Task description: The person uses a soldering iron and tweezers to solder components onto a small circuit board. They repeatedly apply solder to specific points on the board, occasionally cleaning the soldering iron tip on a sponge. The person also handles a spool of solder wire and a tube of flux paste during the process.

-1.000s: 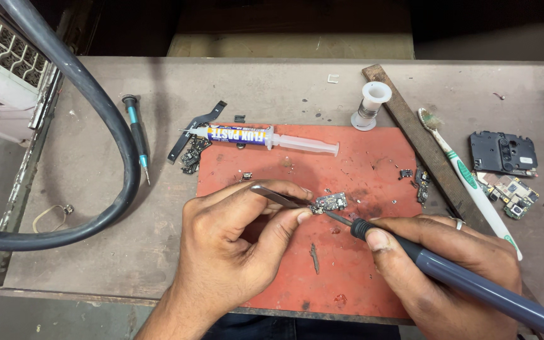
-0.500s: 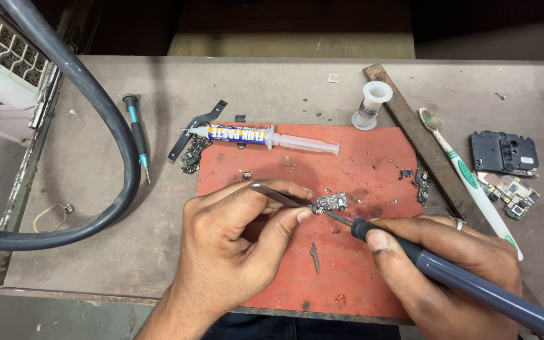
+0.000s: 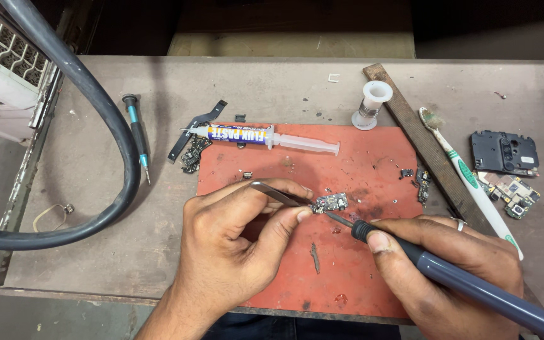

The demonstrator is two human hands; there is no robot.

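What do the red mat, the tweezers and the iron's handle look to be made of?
Red mat: probably silicone or rubber, matte, scuffed and stained. Tweezers in the left hand: bare metal with a dull grey shine. Soldering iron handle in the right hand: smooth grey-blue plastic, likely, with a black collar.

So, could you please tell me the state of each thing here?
Left hand: pinching tweezers.
Right hand: gripping iron, tip at board.
Board: flat on mat.
Syringe: lying flat.
Spool: upright.
Toothbrush: lying, bristles soiled.
Screwdriver: lying unused.
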